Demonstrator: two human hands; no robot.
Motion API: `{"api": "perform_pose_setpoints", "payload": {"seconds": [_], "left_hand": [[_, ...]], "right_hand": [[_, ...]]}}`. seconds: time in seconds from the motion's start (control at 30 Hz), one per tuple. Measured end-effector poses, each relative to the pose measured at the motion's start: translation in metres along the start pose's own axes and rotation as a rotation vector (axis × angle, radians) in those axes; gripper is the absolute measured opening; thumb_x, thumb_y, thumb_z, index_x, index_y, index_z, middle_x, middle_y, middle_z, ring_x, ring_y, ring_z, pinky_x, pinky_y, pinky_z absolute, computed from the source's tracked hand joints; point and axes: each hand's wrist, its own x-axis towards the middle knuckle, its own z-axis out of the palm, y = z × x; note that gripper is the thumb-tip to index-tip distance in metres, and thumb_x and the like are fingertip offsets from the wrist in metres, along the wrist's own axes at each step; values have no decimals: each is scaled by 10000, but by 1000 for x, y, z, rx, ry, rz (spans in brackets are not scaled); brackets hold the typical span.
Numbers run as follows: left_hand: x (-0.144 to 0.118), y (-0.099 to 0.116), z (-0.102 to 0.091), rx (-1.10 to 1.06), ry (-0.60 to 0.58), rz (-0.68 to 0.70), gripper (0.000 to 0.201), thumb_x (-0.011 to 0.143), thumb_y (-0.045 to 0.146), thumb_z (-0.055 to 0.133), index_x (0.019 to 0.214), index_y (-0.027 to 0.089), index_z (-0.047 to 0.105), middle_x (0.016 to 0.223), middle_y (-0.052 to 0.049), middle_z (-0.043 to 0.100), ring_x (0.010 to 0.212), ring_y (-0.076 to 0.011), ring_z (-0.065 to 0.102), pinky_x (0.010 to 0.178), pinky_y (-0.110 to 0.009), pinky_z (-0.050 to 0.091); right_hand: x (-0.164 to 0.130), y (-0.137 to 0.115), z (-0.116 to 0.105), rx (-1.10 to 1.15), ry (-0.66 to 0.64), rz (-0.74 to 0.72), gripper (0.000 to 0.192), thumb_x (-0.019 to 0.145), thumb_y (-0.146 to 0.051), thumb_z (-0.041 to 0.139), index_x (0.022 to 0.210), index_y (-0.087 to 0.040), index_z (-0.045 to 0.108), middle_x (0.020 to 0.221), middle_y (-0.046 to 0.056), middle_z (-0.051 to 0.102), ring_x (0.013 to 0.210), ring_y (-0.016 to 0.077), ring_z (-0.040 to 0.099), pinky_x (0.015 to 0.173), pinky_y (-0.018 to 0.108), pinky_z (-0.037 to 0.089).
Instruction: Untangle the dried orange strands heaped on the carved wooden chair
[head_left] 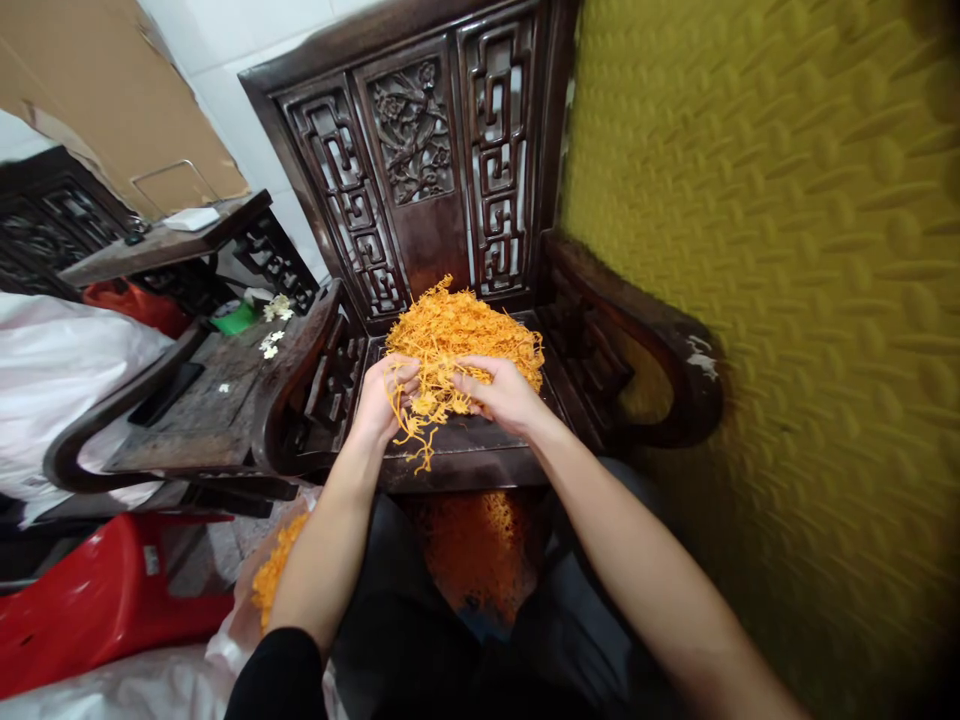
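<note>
A heaped pile of orange stringy pieces (480, 330), some with flower-like ends, lies on the seat of a dark carved wooden chair (480, 468). At the pile's near side, my left hand (382, 398) is closed on several of the strands, and some dangle below its fingers over the seat's front. My right hand (504, 392) faces it from the other side, with thumb and fingers pinched on the same loose clump. The pieces between the hands are tangled, so I cannot tell single ones apart.
A yellow textured panel (787, 200) stands close on the right. To the left are a second wooden chair (202, 430) with a green tape roll (234, 318), a red plastic stool (97, 600), white sacks (67, 370) and a bag of orange pieces (276, 565).
</note>
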Motion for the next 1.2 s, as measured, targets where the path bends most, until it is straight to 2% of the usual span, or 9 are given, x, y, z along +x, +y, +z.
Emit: {"api": "perform_pose_setpoints", "payload": {"seconds": [0.13,0.2,0.4,0.63,0.77,0.87,0.93,1.03,1.2], "left_hand": [[3,-3,1,41,88,51,288,578,242,827,706,142,590,486,63,454,410,-41,373,419,-173,220],[4,-2,1,64,131,86,264,563,226,820,687,132,607,502,50,485,438,-46,407,439,-174,259],[-1,3,2,130,140,134,247,565,233,817,662,132,614,482,43,498,418,-50,389,424,-186,256],[-11,10,5,74,-31,-60,302,548,205,844,634,141,561,446,76,389,376,-32,320,403,-173,188],[-12,20,-13,17,-75,-84,286,574,212,824,700,146,576,458,84,366,374,-34,310,392,-169,187],[-11,20,-23,-4,-90,-38,312,652,267,821,737,164,538,500,74,406,391,-37,332,391,-168,192],[-9,15,-23,-16,-118,16,353,693,301,828,751,176,502,512,81,403,402,-29,319,408,-165,213],[-5,9,-20,-12,-127,107,399,730,365,836,798,191,484,536,80,434,429,-36,355,445,-167,271],[0,6,-20,-1,-101,158,419,759,419,828,842,200,481,573,70,477,452,-44,394,459,-168,291]], "right_hand": [[-2,-1,0,-145,-79,-100,490,736,-549,808,1025,-162,720,610,-30,583,483,93,456,463,222,329],[-2,-2,0,-262,-45,-194,396,794,-540,761,914,-166,717,710,4,643,591,126,537,566,253,417],[5,-4,-23,-826,433,-506,297,970,-382,550,811,-169,683,829,83,687,795,212,618,785,339,449],[8,-10,-33,-1195,674,-417,282,978,-341,486,909,-150,682,983,147,671,756,223,598,694,348,427],[12,-14,-67,-1037,908,-315,204,927,-279,525,879,-129,655,979,192,661,825,265,633,728,381,465],[14,-9,-84,-690,899,-289,94,814,-246,628,821,-153,644,972,157,693,773,243,668,618,322,484],[12,-5,-76,-444,783,-225,60,739,-215,655,758,-169,623,974,122,721,638,199,669,481,267,428],[8,-1,-44,-181,619,-132,94,680,-206,670,688,-177,581,938,98,742,477,155,630,354,222,299],[4,-2,-11,4,489,-46,222,631,-196,708,778,-207,543,738,33,712,384,119,554,300,188,214]]}}
